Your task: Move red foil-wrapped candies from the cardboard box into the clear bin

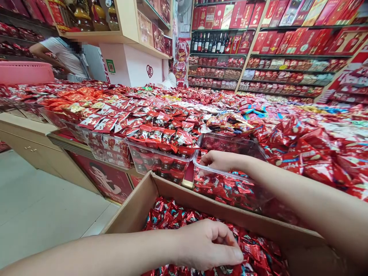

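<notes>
A brown cardboard box (pixel 230 202) stands in front of me, with red-wrapped candies (pixel 172 214) lying loose inside. Over these candies is my left hand (pixel 208 245), palm down, its fingers curled towards the thumb. Whatever is under its fingertips is hidden. My right hand (pixel 220 161) reaches over the front rim of a clear plastic bin (pixel 230 140) just beyond the box. Its fingers point down into the bin, mostly out of sight, so their grip is unclear. Similar red candies (pixel 221 188) show through the bin's front wall, well below the rim.
To the left, a clear bin is heaped with dark-and-red candy packets (pixel 161 134). More red packets (pixel 299 149) pile up on the right. Shelves (pixel 247 55) of boxes and bottles line the back. A person (pixel 70 57) stands behind the counter near a pink basket (pixel 25 72).
</notes>
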The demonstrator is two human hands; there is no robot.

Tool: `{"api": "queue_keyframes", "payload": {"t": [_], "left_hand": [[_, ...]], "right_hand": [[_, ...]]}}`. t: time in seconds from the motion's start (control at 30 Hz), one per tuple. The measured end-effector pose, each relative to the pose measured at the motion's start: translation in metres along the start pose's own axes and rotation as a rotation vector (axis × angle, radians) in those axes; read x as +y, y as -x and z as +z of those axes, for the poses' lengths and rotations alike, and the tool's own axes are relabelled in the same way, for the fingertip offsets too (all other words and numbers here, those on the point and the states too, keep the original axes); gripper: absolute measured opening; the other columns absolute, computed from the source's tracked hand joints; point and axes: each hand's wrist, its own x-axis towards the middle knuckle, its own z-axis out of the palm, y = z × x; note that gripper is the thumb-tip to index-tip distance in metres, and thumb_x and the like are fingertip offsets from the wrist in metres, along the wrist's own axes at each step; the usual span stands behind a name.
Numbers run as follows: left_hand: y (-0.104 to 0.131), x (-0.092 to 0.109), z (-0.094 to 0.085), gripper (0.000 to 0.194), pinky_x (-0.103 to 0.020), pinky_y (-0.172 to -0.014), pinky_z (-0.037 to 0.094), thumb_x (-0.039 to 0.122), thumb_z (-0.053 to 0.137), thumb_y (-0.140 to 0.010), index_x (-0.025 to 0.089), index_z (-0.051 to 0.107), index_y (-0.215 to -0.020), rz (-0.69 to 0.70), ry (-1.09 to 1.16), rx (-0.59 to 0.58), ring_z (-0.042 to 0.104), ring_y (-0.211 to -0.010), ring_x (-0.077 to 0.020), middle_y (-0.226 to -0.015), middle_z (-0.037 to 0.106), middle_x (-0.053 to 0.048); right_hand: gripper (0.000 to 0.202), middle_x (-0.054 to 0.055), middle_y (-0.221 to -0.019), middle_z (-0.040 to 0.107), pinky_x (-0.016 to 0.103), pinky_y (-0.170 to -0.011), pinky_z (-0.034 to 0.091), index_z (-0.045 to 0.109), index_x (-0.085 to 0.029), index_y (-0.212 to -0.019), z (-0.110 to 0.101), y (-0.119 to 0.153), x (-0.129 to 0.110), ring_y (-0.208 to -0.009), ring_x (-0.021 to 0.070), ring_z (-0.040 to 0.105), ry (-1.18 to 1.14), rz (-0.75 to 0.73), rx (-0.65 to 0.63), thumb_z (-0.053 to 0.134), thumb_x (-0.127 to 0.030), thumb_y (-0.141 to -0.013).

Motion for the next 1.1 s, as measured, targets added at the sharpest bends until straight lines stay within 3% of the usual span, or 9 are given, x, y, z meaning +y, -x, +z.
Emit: {"api": "queue_keyframes", "payload": {"t": [0.13,0.27,0.4,0.57,0.87,1.1], "left_hand": [[0.001,0.002,0.001,0.025,-0.021,-0.060,0.034,0.036,0.053,-0.067,0.014,0.056,-0.081,-0.004,-0.020,0.000,0.038,-0.059,-0.0061,-0.068,0.048,0.002],[0.000,0.002,0.001,0.023,-0.021,-0.058,0.033,0.033,0.053,-0.067,0.015,0.056,-0.080,-0.015,-0.041,-0.004,0.039,-0.059,-0.0064,-0.067,0.048,0.002],[-0.002,-0.001,0.000,0.024,-0.020,-0.059,0.033,0.034,0.053,-0.067,0.015,0.056,-0.082,-0.013,-0.067,-0.001,0.040,-0.060,-0.0065,-0.068,0.049,0.002],[-0.001,-0.002,-0.001,0.025,-0.020,-0.058,0.033,0.034,0.054,-0.066,0.015,0.056,-0.083,-0.026,-0.071,-0.014,0.040,-0.060,-0.0060,-0.069,0.049,0.003],[0.000,0.003,0.001,0.025,-0.020,-0.057,0.034,0.032,0.055,-0.064,0.015,0.057,-0.082,-0.075,-0.127,-0.012,0.042,-0.060,-0.0064,-0.067,0.049,0.003],[0.000,0.000,-0.001,0.027,-0.021,-0.057,0.035,0.034,0.054,-0.063,0.017,0.057,-0.084,-0.072,-0.183,-0.009,0.042,-0.059,-0.0066,-0.067,0.049,0.003]], "right_hand": [[0.017,0.002,-0.078,0.062,0.020,-0.060,0.041,0.061,-0.016,-0.083,-0.004,-0.003,0.005,-0.071,0.0145,0.055,0.073,0.072,0.176,0.049,-0.025,-0.075],[0.027,0.011,-0.096,0.059,0.028,-0.073,0.039,0.058,-0.011,-0.097,-0.006,-0.007,0.012,-0.087,0.0217,0.053,0.162,0.181,0.316,0.048,-0.019,-0.074],[0.029,0.008,-0.096,0.060,0.026,-0.074,0.040,0.061,-0.015,-0.098,-0.002,-0.009,0.016,-0.088,0.0214,0.054,0.182,0.167,0.235,0.053,-0.017,-0.070],[0.022,0.002,-0.082,0.064,0.020,-0.063,0.043,0.065,-0.018,-0.087,0.000,-0.010,0.016,-0.075,0.0170,0.058,0.169,0.131,0.153,0.055,-0.018,-0.068],[0.015,0.000,-0.077,0.064,0.017,-0.061,0.042,0.065,-0.017,-0.079,-0.002,-0.008,0.011,-0.070,0.0130,0.057,0.113,0.065,0.164,0.054,-0.016,-0.068],[0.013,0.001,-0.076,0.063,0.018,-0.055,0.041,0.059,-0.016,-0.073,-0.001,-0.007,0.010,-0.068,0.0133,0.056,0.076,0.076,0.159,0.059,-0.025,-0.065]]}}
